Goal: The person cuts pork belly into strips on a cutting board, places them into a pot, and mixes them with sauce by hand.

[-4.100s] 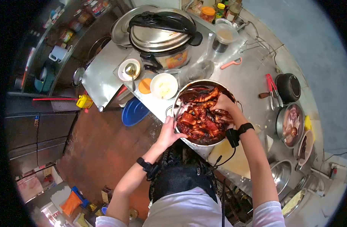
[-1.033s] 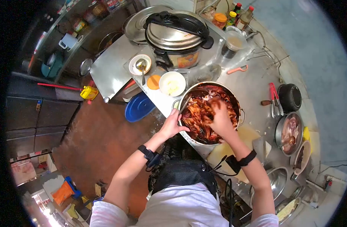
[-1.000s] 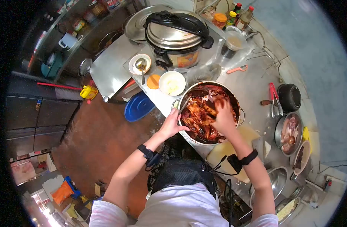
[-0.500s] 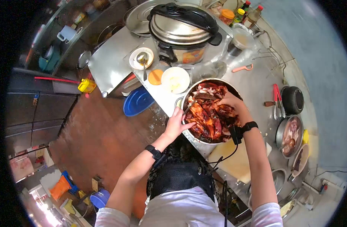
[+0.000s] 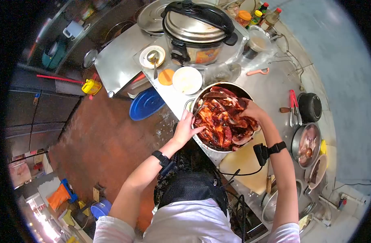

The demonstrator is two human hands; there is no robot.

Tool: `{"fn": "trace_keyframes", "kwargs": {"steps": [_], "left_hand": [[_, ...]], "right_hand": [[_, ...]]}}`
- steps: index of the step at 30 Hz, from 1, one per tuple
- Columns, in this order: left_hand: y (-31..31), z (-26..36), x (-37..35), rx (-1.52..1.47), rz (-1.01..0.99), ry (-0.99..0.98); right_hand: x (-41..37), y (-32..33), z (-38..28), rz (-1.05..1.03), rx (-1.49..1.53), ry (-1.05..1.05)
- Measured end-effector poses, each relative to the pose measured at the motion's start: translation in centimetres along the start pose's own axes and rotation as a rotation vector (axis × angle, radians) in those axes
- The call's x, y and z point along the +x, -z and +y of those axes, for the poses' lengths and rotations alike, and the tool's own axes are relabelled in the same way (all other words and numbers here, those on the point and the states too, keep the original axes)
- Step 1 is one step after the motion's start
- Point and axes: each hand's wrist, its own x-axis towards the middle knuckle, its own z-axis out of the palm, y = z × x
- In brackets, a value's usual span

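A round metal pot (image 5: 195, 139) holds large pieces of raw meat (image 5: 218, 121) coated in dark reddish-brown sauce. My left hand (image 5: 186, 128) grips its left rim, thumb over the inside and fingers outside. Close to those fingers, a thin metal utensil handle (image 5: 198, 110) leans into the pot; its other end is lost among the meat. At the pot's right side, my right hand (image 5: 252, 112) is closed on meat, its fingertips partly hidden. Both wrists wear black bands, the right one with a small box and cable.
Behind the pot stand a white bowl (image 5: 187, 80), a bowl with a spoon (image 5: 152, 56) and a large pressure cooker (image 5: 197, 34). To the right lie red-handled tongs (image 5: 294, 107), a black pot (image 5: 309, 107) and a pan of meat (image 5: 306, 146). A cutting board (image 5: 246, 174) lies in front.
My right hand has moved slightly right and toward me, shifting the meat; a pale piece now shows at the pot's lower right. My left hand stays at the rim.
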Motion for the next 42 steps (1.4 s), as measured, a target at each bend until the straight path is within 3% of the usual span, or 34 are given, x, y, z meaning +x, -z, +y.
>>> {"fn": "trace_keyframes", "kwargs": {"steps": [4,7,10,13,14,18,23,29,33,36,42], "left_hand": [[-0.1,-0.4,0.0,0.038,0.021,-0.064],[0.1,-0.2,0.0,0.034,-0.005,-0.037],[-0.2,-0.4,-0.1,0.037,0.019,-0.045],[-0.4,-0.5,0.0,-0.002,0.051,-0.072],[-0.3,-0.4,0.0,-0.009,0.040,-0.062],[-0.2,0.0,-0.1,-0.002,0.018,-0.018],[-0.5,-0.2,-0.2,0.008,0.065,-0.041],[-0.2,0.8,-0.2,-0.028,0.037,0.030],[-0.5,0.2,-0.2,0.044,0.093,-0.040],[-0.6,0.1,-0.2,0.057,0.090,-0.018],[-0.5,0.8,-0.3,0.079,0.102,0.027]], "right_hand": [[-1.9,-0.4,0.3,0.023,-0.045,0.107],[-6.3,-2.5,-3.4,0.261,-0.483,0.140],[-6.8,-4.3,-2.4,0.215,-0.918,0.119],[-8.0,-6.8,-2.2,0.171,-1.017,0.099],[-7.7,-7.5,-0.3,0.212,-1.108,0.245],[-8.0,-10.1,1.0,0.210,-1.047,0.183],[-8.2,-10.9,3.2,0.368,-1.140,0.396],[-7.4,-11.5,2.9,0.268,-1.221,0.492],[-6.6,-12.0,3.2,0.122,-1.196,0.496],[-6.7,-12.5,3.2,-0.053,-1.339,0.545],[-5.4,-13.3,4.4,-0.157,-1.228,0.580]]}}
